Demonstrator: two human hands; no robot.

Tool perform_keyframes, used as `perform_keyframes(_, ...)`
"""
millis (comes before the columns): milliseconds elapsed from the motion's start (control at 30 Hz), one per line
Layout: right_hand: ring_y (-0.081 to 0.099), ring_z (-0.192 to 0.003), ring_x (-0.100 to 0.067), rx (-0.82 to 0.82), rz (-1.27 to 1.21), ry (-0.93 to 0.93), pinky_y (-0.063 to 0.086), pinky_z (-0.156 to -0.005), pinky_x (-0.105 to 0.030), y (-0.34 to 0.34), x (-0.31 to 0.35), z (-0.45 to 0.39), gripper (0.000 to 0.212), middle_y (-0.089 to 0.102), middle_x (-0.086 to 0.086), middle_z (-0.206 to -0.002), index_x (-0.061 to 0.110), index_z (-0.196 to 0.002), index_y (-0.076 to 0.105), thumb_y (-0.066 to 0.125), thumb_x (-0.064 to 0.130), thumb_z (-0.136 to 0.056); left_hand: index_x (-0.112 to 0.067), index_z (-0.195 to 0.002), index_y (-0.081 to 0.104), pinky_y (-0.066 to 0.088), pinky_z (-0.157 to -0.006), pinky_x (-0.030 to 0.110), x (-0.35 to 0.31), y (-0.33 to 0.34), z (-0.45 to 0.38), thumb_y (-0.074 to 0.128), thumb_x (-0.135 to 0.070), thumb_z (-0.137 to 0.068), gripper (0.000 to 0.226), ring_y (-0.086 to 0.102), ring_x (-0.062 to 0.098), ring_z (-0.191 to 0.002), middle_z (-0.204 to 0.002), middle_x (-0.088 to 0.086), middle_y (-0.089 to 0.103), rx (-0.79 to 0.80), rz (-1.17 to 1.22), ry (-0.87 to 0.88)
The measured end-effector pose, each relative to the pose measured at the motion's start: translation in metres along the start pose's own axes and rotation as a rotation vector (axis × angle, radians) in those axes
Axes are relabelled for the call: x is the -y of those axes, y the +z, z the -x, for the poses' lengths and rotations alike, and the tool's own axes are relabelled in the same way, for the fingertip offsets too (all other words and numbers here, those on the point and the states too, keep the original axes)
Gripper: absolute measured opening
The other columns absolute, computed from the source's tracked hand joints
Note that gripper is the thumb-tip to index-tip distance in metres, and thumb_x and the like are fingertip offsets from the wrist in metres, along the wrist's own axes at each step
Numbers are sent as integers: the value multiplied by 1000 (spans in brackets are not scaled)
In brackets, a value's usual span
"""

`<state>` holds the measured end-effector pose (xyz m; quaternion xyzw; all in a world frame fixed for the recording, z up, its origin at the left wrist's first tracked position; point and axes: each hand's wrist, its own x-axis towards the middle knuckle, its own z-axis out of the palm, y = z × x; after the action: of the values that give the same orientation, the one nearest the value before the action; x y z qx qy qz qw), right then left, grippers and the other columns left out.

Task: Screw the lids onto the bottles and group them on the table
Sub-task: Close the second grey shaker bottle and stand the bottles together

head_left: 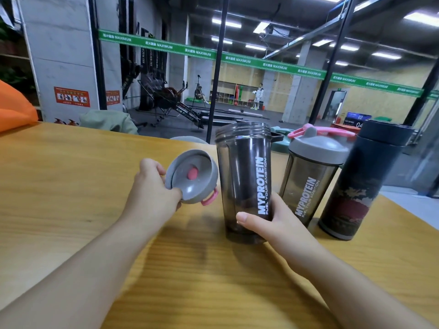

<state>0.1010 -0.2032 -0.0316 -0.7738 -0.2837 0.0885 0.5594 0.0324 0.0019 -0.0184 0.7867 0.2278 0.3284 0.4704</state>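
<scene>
Standing upright on the wooden table (71, 186), the tall dark see-through open bottle (244, 179) is gripped low by the right hand (266, 222). The left hand (152, 186) pinches the round grey lid (192, 176), tilted, just left of the bottle's top.

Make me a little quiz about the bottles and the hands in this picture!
1. True or false: the left hand holds a grey lid.
2. Which bottle does the right hand grip? A) the open bottle B) the closed bottle C) the dark flask
3. Fill in: the bottles stand on a wooden ____.

Key: 1 true. 2 A. 3 table.
</scene>
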Motion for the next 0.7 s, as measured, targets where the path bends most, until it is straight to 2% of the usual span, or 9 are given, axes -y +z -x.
perform_keyframes(67, 64, -101, -2, 4, 24, -20, 50, -91, -30, -3, -1, 1, 71, 67, 18, -109, 40, -120, 50, 77, 50, -55, -18, -107, 32, 48, -54, 30, -1, 0, 0, 58, -1, -84, 39, 65, 20, -55, -107, 0, 48, -1, 88, -37)
perform_keyframes(133, 62, -102, 3, 23, 62, -47, 48, -93, -28, -4, -1, 3, 74, 65, 23, -109, 38, -123, 48, 77, 49, -56, -22, -110, 32, 50, -58, 30, -1, 1, 0, 59, -1, -85, 41, 64, 18, -50, -117, -1, 47, 1, 145, -64)
perform_keyframes(267, 59, -104, 7, 52, 97, -83, 46, -92, -22, -5, -1, 4, 72, 63, 26, -111, 39, -126, 46, 78, 42, -61, -18, -129, 32, 53, -68, 37, 1, 2, -3, 56, 0, -86, 52, 62, 21, -54, -115, 1, 52, 28, 243, -124)
perform_keyframes(333, 59, -104, 7, 55, 105, -98, 46, -91, -20, -5, -1, 5, 71, 62, 27, -112, 39, -126, 46, 78, 41, -63, -14, -136, 31, 53, -72, 39, 5, 2, -6, 53, -1, -86, 56, 60, 18, -52, -108, 7, 60, 49, 269, -167)
perform_keyframes(400, 61, -102, 4, 55, 118, -116, 47, -89, -20, -7, -1, 6, 70, 62, 27, -109, 39, -125, 46, 79, 39, -63, -6, -128, 42, 56, -73, 41, 7, 3, -7, 50, 1, -85, 45, 57, 17, -50, -95, 12, 61, 81, 315, -192)
perform_keyframes(467, 64, -95, 2, 52, 134, -126, 48, -83, -18, -8, -1, 6, 67, 64, 27, -104, 41, -121, 46, 79, 39, -62, 0, -116, 51, 57, -63, 36, 8, 6, -7, 49, 1, -85, 31, 56, 19, -55, -90, 13, 58, 83, 347, -208)
perform_keyframes(567, 64, -93, 3, 33, 155, -142, 48, -82, -17, -8, -1, 6, 69, 64, 26, -104, 40, -121, 47, 80, 38, -61, -1, -113, 53, 56, -61, 34, 7, 10, -6, 51, -3, -86, 27, 58, 19, -61, -92, 13, 58, 72, 442, -263)
perform_keyframes(633, 62, -98, 6, 23, 174, -159, 48, -85, -17, -8, -1, 7, 72, 63, 28, -107, 40, -124, 45, 81, 37, -61, -3, -98, 55, 56, -67, 38, 5, 11, -6, 48, 1, -87, 14, 57, 21, -66, -90, 14, 56, 70, 529, -301)
perform_keyframes(700, 61, -100, 7, 31, 190, -169, 49, -85, -16, -8, 1, 8, 72, 63, 29, -109, 41, -124, 44, 82, 34, -64, -3, -88, 54, 57, -67, 39, 1, 11, -4, 45, 4, -87, 12, 57, 24, -70, -88, 15, 54, 68, 611, -325)
